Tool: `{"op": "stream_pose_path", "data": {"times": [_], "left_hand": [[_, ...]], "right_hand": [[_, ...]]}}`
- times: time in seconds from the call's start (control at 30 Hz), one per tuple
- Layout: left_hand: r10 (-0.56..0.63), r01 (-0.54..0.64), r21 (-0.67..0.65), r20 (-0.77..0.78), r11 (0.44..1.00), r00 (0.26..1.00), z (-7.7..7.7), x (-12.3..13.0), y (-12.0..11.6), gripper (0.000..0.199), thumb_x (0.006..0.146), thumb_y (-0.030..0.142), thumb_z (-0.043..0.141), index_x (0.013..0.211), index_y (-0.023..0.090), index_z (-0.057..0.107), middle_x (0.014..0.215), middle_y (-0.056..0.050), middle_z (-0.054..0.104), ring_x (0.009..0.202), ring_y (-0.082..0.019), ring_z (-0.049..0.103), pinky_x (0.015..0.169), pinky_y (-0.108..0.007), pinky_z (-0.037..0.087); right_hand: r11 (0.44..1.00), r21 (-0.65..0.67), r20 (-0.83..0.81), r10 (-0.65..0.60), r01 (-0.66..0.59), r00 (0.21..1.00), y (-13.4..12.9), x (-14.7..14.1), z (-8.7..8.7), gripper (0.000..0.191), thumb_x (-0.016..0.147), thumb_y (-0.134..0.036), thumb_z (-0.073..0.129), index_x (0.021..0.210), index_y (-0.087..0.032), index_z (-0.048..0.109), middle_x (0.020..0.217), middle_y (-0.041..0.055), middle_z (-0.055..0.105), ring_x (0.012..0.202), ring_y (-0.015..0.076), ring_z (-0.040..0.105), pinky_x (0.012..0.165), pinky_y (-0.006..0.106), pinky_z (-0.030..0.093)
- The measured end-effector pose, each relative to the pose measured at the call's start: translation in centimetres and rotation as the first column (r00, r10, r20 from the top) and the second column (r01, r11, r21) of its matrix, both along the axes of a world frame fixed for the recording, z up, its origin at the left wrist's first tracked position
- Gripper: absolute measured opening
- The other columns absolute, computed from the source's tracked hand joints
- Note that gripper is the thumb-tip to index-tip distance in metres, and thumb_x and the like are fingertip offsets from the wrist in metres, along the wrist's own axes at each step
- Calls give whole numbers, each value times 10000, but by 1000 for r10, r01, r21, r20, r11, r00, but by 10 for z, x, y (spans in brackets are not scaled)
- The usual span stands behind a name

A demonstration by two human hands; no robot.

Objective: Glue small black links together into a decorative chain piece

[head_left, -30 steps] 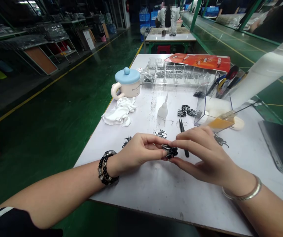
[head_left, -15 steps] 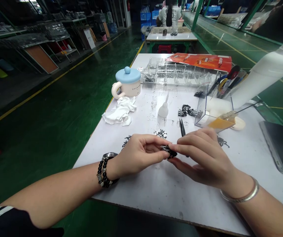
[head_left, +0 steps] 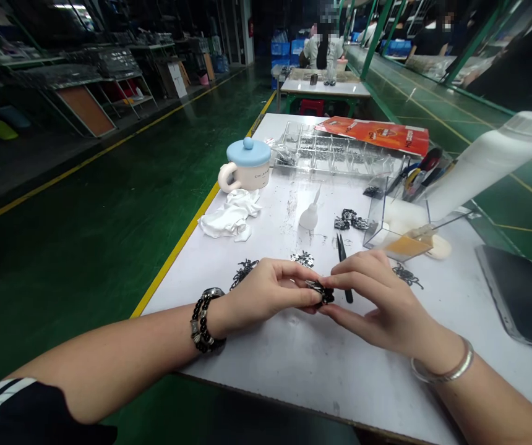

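A crumpled white cloth (head_left: 231,215) lies on the smooth white counter (head_left: 284,358), at ten o'clock from the centre of the work. Nearer nine, a tangled pile of thin black pieces (head_left: 244,271) sits beside the left hand (head_left: 266,292), whose thumb and fingers pinch a small, glossy black cluster (head_left: 327,295) at the centre. Flat silvery flakes (head_left: 302,258) lie at eleven; slim black tweezers (head_left: 342,248) at one. The right hand (head_left: 381,303) closes its fingertips on the cluster's right side. The fingers hide much of it; an uneven pinch could shed pieces among the flakes, and a stray knuckle could knock the tweezers.
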State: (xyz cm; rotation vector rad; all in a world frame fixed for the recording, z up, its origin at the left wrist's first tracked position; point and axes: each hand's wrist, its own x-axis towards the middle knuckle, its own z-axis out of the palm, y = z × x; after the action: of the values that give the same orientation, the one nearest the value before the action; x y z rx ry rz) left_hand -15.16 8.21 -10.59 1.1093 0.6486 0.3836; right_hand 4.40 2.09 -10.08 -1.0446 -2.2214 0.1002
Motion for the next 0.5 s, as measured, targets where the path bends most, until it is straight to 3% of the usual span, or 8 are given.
{"op": "stream_pose_path", "data": {"times": [0.23, 0.37, 0.5], "left_hand": [[-26, 82, -344, 164, 936, 986, 5, 1, -5, 239, 720, 136, 711, 946, 113, 639, 784, -37, 660, 758, -142, 655, 828, -333, 497], [14, 118, -419, 297, 900, 955, 4, 1, -9, 303, 697, 138, 720, 963, 129, 577, 842, -56, 652, 777, -176, 659, 831, -384, 483], [24, 143, -432, 359, 890, 933, -1, 3, -13, 300, 691, 136, 730, 898, 155, 514, 841, -44, 635, 734, -162, 660, 748, -320, 488]], "right_hand": [[951, -305, -265, -30, -55, 964, 0, 5, 0, 255, 761, -204, 689, 988, -231, 577, 941, 34, 459, 894, 165, 461, 770, 315, 401], [905, -386, -481, -30, -181, 876, 2, 7, -8, 260, 764, -219, 686, 1000, -265, 584, 950, 34, 424, 924, 175, 425, 836, 326, 383], [823, -485, -590, -57, -297, 806, 2, 4, -11, 231, 772, -272, 678, 986, -296, 593, 952, 33, 423, 926, 181, 427, 816, 327, 395]]}}
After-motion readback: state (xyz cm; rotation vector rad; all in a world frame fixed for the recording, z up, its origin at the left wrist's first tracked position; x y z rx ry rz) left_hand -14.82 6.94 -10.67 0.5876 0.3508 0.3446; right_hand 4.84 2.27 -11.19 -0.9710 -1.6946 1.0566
